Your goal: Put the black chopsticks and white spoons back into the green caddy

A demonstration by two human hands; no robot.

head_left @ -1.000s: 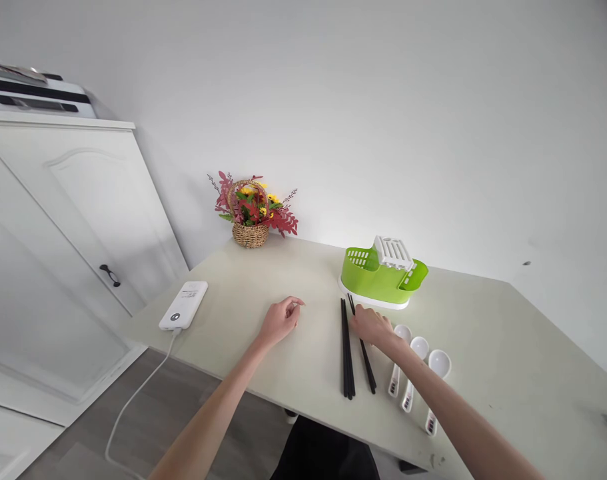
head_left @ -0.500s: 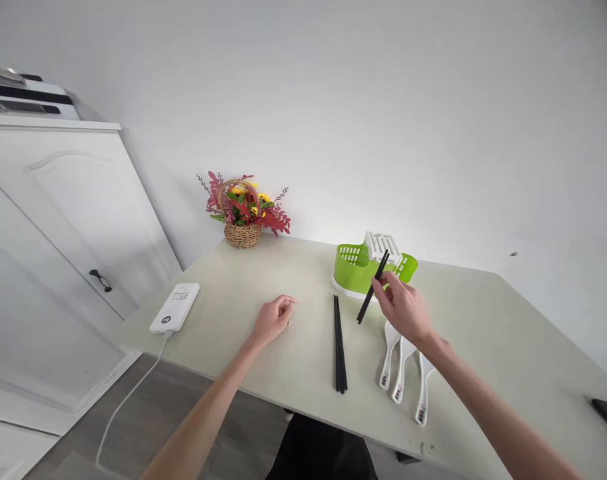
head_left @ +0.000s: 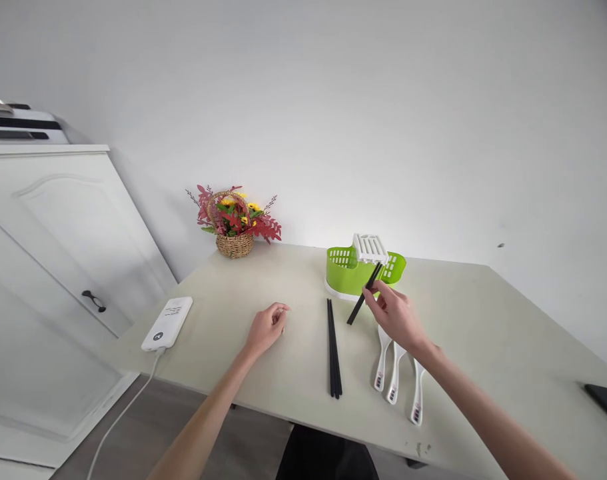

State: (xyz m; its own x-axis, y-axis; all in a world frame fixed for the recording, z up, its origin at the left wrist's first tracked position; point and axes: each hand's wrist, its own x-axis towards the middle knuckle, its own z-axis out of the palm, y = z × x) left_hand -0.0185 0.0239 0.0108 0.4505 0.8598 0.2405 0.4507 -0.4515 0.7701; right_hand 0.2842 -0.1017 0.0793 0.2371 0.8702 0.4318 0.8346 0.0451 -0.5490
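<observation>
My right hand (head_left: 396,317) pinches black chopsticks (head_left: 357,312), which slant up toward a green cutlery holder (head_left: 339,275). Their upper ends overlap the lower edge of its white slotted top (head_left: 370,249) in view; whether they touch it I cannot tell. More black chopsticks (head_left: 334,353) lie together on the table, between my two hands. My left hand (head_left: 266,328) rests on the tabletop, its fingers loosely curled and nothing seen in them. Three white rice paddles (head_left: 394,380) lie below my right hand, which partly hides their broad ends.
A wicker basket of flowers (head_left: 234,245) stands at the back left of the table (head_left: 463,320). A white power bank (head_left: 167,325) with a cable lies at the left edge, beside a white cabinet (head_left: 58,267). At the far right lies a black flat object (head_left: 606,402).
My right hand has lowered the chopsticks a little relative to the holder, so their upper ends sit by the slotted top's lower edge. The whole view has shifted slightly; my left hand stays put.
</observation>
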